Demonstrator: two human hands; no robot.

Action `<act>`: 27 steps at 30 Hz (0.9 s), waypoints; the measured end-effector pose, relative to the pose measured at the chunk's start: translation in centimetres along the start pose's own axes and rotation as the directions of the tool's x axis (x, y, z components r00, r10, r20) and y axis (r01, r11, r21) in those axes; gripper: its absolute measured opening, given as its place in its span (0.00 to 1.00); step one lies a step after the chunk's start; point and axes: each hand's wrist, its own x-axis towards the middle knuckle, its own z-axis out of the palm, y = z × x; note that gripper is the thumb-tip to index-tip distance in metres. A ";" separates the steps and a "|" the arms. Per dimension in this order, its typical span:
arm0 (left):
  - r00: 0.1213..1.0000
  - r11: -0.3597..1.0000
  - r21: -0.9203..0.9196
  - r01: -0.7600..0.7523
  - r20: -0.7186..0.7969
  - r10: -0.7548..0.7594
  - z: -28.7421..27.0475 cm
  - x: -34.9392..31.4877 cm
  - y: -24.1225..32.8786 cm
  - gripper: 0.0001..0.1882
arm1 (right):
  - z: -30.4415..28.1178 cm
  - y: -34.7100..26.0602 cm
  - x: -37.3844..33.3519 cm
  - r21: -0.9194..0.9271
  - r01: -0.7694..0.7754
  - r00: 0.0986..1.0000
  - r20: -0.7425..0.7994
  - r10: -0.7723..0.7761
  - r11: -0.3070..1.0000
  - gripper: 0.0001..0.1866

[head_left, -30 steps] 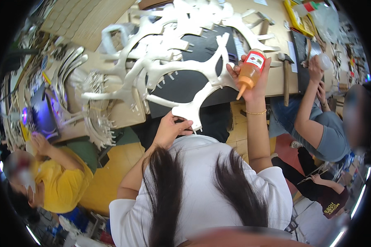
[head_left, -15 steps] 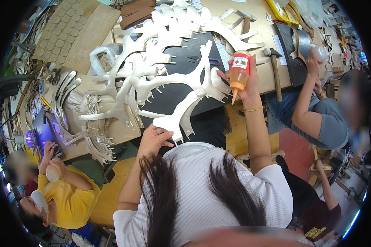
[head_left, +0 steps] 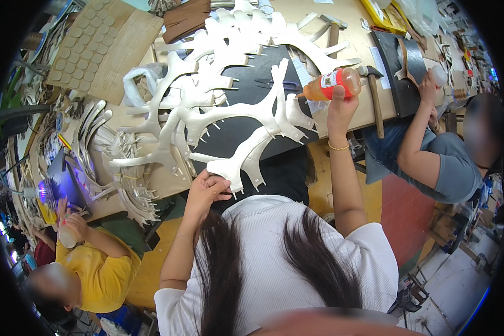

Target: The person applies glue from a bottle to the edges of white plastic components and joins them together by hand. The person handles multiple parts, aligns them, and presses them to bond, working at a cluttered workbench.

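Observation:
My left hand [head_left: 207, 192] pinches the near end of a white branching leather piece [head_left: 246, 154], close to my body. That piece has short tabs along its edges and runs up to other white pieces on the black board [head_left: 270, 143]. In my right hand [head_left: 341, 109] is a clear squeeze bottle [head_left: 333, 84] of amber liquid with an orange nozzle and a red label. It lies on its side in the air, nozzle toward the left, just above the end of an upright white piece [head_left: 297, 115]. Whether the nozzle touches it I cannot tell.
Many white pieces [head_left: 224, 42] overlap across the board. A hammer [head_left: 373, 101] lies at right, dark scissors [head_left: 280, 84] on the board. Bundled strips [head_left: 134, 196] and a sheet of round pieces [head_left: 89, 45] are at left. Co-workers sit left [head_left: 101, 274] and right [head_left: 442, 162].
My right hand has tipped the bottle from nozzle-down to sideways, its nozzle swinging left and up. My left hand still pinches the white piece. A person at lower right has left the view.

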 end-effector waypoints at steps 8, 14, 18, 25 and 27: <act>1.000 1.000 -0.008 -0.009 0.009 0.009 0.0 0.0 -0.1 0.17 | 0.5 0.4 0.1 -0.011 0.026 0.999 0.018 -0.026 1.000 0.34; 1.000 1.000 -0.010 0.005 -0.005 -0.005 -0.1 0.2 -0.2 0.17 | 1.3 0.7 0.2 -0.017 0.053 0.998 0.017 -0.053 0.998 0.33; 1.000 1.000 -0.016 0.011 -0.015 -0.012 -0.1 0.2 -0.3 0.17 | 1.2 0.1 0.8 0.220 -0.238 0.962 -0.080 0.261 0.946 0.37; 1.000 1.000 -0.011 0.016 -0.016 -0.017 -0.1 0.3 -0.2 0.18 | -0.8 -0.5 1.1 0.395 -0.323 0.919 -0.086 0.385 0.860 0.38; 1.000 1.000 -0.007 0.014 -0.019 -0.014 -0.1 0.3 -0.2 0.18 | -1.0 -0.3 0.2 0.157 -0.215 0.973 -0.052 0.226 0.964 0.37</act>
